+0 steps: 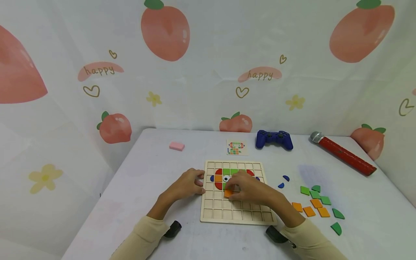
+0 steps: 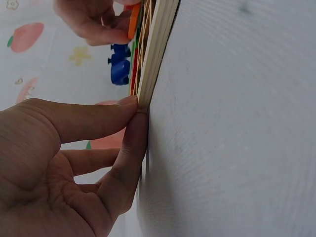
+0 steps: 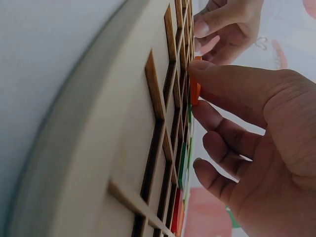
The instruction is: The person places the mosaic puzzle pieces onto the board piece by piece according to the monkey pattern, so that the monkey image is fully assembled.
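Pink block (image 1: 177, 146), small and boxy, sits on the far left of the white table (image 1: 130, 202). Nearer the person, the left hand (image 1: 186, 186) pinches the left edge of a board (image 1: 238, 221) between thumb and finger. The board is pale wood, flat and roughly square, with thin raised strips dividing it into shallow cells. Toward its far side lie smooth, flat pieces: a blue half-round (image 1: 212, 178), red quarter-rounds (image 1: 219, 185), an eye tile (image 1: 226, 178) and a row of green pieces (image 1: 234, 171).

Just on the near side of these is an orange tile (image 1: 228, 194), a thin square with no long axis. It lies to the right of the left hand, and the right hand (image 1: 248, 187) is the nearer, gripping it between thumb and fingertip. In the right wrist view the tile stands above the strips; whether any of it touches the board cannot be told.

Beyond the board's far edge lies a picture card (image 1: 237, 148) with coloured shapes. Farther right come a blue plastic game controller (image 1: 274, 139), two loose blue half-rounds (image 1: 281, 185), loose orange squares (image 1: 309, 211), green squares (image 1: 315, 194) and green quarter-rounds (image 1: 337, 228). A red microphone (image 1: 346, 154) with a rounded silver head lies slanted at the far right.
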Motion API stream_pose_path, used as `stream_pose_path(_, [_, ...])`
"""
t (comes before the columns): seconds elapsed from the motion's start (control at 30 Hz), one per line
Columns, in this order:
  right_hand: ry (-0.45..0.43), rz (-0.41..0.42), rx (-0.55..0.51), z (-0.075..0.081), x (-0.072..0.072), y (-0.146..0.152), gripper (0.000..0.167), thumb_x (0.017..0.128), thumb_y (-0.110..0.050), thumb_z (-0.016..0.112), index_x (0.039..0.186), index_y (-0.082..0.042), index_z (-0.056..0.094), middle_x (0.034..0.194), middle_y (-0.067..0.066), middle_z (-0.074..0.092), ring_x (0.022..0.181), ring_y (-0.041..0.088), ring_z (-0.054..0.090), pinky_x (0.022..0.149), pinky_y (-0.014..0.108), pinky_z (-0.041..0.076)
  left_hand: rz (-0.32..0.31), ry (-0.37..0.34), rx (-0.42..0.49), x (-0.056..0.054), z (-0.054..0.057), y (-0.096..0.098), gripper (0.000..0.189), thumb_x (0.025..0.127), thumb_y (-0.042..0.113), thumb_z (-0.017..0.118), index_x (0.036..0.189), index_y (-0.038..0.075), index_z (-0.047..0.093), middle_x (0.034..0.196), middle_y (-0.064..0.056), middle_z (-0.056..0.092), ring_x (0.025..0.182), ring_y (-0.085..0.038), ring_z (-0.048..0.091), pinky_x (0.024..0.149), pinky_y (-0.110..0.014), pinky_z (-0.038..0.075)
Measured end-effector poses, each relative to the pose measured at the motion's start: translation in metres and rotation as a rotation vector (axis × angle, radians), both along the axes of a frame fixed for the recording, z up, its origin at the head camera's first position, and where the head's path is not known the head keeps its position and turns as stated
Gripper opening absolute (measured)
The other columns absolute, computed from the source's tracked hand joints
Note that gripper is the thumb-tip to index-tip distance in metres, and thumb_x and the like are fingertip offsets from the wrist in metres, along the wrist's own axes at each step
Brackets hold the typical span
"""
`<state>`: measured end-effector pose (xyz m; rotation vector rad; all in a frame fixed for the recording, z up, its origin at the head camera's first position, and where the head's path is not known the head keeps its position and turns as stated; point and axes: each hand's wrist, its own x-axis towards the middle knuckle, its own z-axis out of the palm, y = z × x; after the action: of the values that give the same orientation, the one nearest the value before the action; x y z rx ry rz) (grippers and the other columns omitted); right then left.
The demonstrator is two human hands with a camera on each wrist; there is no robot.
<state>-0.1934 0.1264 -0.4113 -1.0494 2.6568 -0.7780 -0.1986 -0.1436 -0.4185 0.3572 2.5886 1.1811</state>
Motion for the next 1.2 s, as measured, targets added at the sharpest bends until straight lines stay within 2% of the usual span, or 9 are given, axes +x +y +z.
stream_pose_path(0.13, [0.008, 0.006, 0.006, 0.001, 0.0, -0.002, 0.023, 0.092, -0.023, 0.084, 0.113, -0.015, 0.081, 0.108, -0.008, 0.074, 0.106, 0.015, 0.056, 0.097, 0.04, 0.051, -0.003, 0.005, -0.004, -0.001, -0.001, 0.0, 0.069, 0.082, -0.002, 0.086, 0.144, -0.01, 0.058, 0.113, -0.01, 0.062, 0.095, -0.016, 0.064, 0.076, -0.028, 0.058])
stream_pose_path(0.47, [-0.038, -0.007, -0.026, 0.003, 0.002, 0.001, 0.023, 0.092, -0.018, 0.083, 0.114, -0.014, 0.081, 0.109, -0.007, 0.073, 0.105, 0.015, 0.057, 0.095, 0.04, 0.051, 0.001, 0.01, -0.018, -0.002, -0.003, 0.0, 0.067, 0.083, -0.002, 0.086, 0.144, -0.009, 0.058, 0.114, -0.01, 0.062, 0.095, -0.017, 0.064, 0.076, -0.028, 0.058])
stream_pose_path(0.73, [-0.066, -0.01, -0.026, 0.004, 0.005, 0.004, 0.024, 0.094, -0.016, 0.08, 0.117, -0.013, 0.079, 0.114, -0.006, 0.074, 0.113, 0.018, 0.061, 0.102, 0.046, 0.052, 0.005, 0.007, -0.017, -0.002, -0.003, 0.001, 0.067, 0.084, -0.001, 0.085, 0.144, -0.008, 0.059, 0.115, -0.008, 0.062, 0.096, -0.016, 0.064, 0.078, -0.029, 0.058])
stream_pose_path(0.83, [-0.083, -0.025, -0.031, 0.006, 0.007, 0.009, 0.025, 0.094, -0.017, 0.079, 0.119, -0.014, 0.078, 0.115, -0.007, 0.073, 0.113, 0.017, 0.063, 0.104, 0.047, 0.052, 0.009, 0.002, -0.017, -0.003, -0.004, 0.001, 0.067, 0.084, -0.001, 0.086, 0.145, -0.008, 0.058, 0.116, -0.008, 0.062, 0.096, -0.016, 0.064, 0.078, -0.029, 0.059])
stream_pose_path(1.0, [-0.046, -0.05, -0.039, 0.007, 0.01, 0.027, 0.025, 0.094, -0.018, 0.081, 0.118, -0.015, 0.078, 0.113, -0.008, 0.072, 0.111, 0.016, 0.062, 0.107, 0.051, 0.05, -0.005, 0.006, -0.021, -0.003, -0.003, 0.001, 0.068, 0.084, -0.001, 0.086, 0.145, -0.009, 0.057, 0.117, -0.009, 0.062, 0.097, -0.016, 0.064, 0.078, -0.028, 0.058])
stream_pose_path(1.1, [-0.034, -0.082, -0.031, 0.008, 0.012, 0.041, 0.024, 0.094, -0.021, 0.081, 0.117, -0.016, 0.078, 0.112, -0.009, 0.072, 0.109, 0.016, 0.061, 0.105, 0.049, 0.052, -0.005, 0.006, -0.017, -0.002, -0.002, 0.001, 0.068, 0.083, -0.002, 0.086, 0.145, -0.01, 0.057, 0.118, -0.01, 0.063, 0.097, -0.017, 0.064, 0.078, -0.029, 0.058])
stream_pose_path(1.2, [-0.044, -0.125, -0.014, 0.008, 0.015, 0.054, 0.022, 0.094, -0.022, 0.081, 0.115, -0.017, 0.078, 0.11, -0.01, 0.071, 0.106, 0.016, 0.06, 0.095, 0.041, 0.054, 0.002, 0.003, -0.011, -0.003, -0.003, 0.001, 0.069, 0.083, -0.002, 0.086, 0.145, -0.01, 0.057, 0.119, -0.01, 0.063, 0.097, -0.016, 0.065, 0.078, -0.028, 0.058])
